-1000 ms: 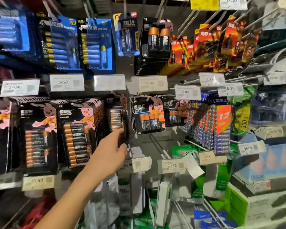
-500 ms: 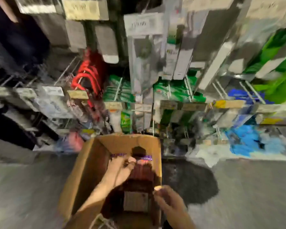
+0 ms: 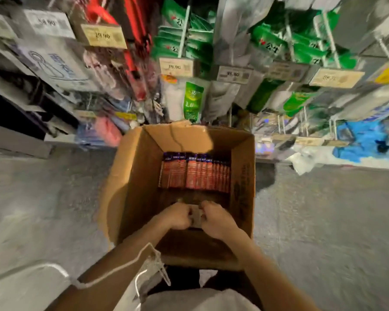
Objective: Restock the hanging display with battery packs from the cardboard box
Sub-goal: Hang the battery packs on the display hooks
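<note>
Box (image 3: pixel 134 187): open on the floor (image 3: pixel 43 198).
Packs (image 3: pixel 195 173): a row at its far end.
Your left hand (image 3: pixel 177 216): pinching a small pack (image 3: pixel 196 217) low in the box.
Your right hand (image 3: pixel 216 218): pinching that pack too.

Single head view, steep downward, close over open cardboard box (image 3: pixel 130 187); display hooks beyond.
</note>
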### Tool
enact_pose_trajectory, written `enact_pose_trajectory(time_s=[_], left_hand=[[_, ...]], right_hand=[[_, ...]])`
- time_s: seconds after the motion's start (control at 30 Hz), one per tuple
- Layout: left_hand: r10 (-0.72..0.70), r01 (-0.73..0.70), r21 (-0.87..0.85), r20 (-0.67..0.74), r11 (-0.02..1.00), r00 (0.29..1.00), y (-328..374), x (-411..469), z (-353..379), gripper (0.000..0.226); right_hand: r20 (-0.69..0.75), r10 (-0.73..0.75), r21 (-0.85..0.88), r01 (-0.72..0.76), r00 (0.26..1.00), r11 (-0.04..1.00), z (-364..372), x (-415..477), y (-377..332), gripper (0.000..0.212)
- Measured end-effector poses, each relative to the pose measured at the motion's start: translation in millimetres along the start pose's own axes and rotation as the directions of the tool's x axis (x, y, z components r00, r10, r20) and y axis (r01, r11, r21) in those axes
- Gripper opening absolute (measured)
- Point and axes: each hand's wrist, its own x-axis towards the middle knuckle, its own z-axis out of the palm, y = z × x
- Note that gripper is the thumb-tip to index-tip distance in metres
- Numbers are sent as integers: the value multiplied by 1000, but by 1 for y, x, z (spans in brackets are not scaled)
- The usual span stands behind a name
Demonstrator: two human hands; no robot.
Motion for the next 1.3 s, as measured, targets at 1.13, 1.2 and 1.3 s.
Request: enact_pose_trajectory(time_s=[1.13,1.2,1.3], left_hand=[[-31,31,490,-8,871,999,-58,121,24,48],[38,-1,595,-51,804,998,-42,96,-5,46],[157,-38,718,-100,695,983,-20,45,-44,41]], right_hand=[[270,367,-151,-338,890,929,75,176,72,34],[257,329,-75,-320,909,944,60,177,61,35],[244,244,92,-273,939,957,36,167,41,30]])
